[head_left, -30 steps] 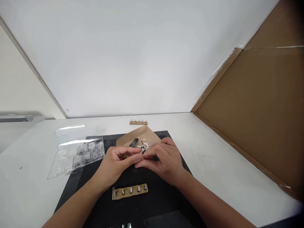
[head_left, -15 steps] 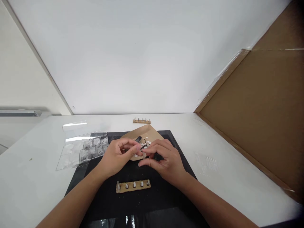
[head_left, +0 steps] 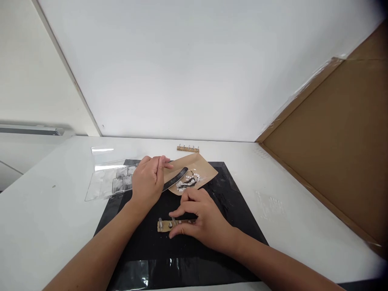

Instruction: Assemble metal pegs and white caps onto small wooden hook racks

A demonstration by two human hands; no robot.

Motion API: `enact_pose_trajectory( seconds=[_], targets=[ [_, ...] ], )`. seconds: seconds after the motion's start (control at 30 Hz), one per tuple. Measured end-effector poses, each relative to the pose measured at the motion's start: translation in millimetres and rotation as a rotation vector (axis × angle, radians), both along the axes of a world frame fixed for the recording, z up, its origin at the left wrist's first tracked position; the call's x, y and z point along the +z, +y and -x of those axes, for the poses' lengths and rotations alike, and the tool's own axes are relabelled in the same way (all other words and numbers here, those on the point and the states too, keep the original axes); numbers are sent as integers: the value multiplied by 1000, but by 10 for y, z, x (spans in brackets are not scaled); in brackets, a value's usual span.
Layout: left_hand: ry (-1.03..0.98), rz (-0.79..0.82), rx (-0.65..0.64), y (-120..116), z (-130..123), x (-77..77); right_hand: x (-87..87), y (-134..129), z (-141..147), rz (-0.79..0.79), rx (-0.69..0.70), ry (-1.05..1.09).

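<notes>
My right hand [head_left: 203, 214] is over a cork-coloured strip [head_left: 163, 228] on a black mat. A slim clear nail tip [head_left: 173, 221] stands between its thumb and index finger, pinched at the strip. Small pegs stand along the strip, with another clear nail tip [head_left: 160, 222] upright at its left end; my fingers cover part of the right side. Raised to the left, my left hand [head_left: 148, 178] has its fingers curled together, and what they hold, if anything, is hidden. Beside it a black nail file [head_left: 176, 179] lies partly on brown paper [head_left: 206, 166].
White bits and dark scraps [head_left: 189, 182] lie on the paper. An open clear compartment box [head_left: 101, 184] sits at the left, partly behind my left hand. Farther back is a second pegged strip [head_left: 188, 149]. A cardboard panel [head_left: 327, 149] borders the right side.
My right hand has come down from over the paper to the near strip with the clear nail tip. My left hand has drawn away leftward, uncovering the file and scraps.
</notes>
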State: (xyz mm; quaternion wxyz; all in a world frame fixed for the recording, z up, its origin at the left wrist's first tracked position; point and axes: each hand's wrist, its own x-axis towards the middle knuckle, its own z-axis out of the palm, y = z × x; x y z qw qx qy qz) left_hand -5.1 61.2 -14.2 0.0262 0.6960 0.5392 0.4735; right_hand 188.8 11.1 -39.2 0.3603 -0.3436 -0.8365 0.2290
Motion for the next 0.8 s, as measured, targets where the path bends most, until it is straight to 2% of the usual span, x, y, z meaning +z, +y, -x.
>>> enact_pose_trajectory(
  seconds=[0.2, 0.8],
  targets=[
    [-7, 22, -16, -1, 12, -15, -103, -15, 47, -18, -9, -57],
    [5, 21, -82, -50, -29, -4, -141, -14, 60, -6, -16, -55]
  ],
)
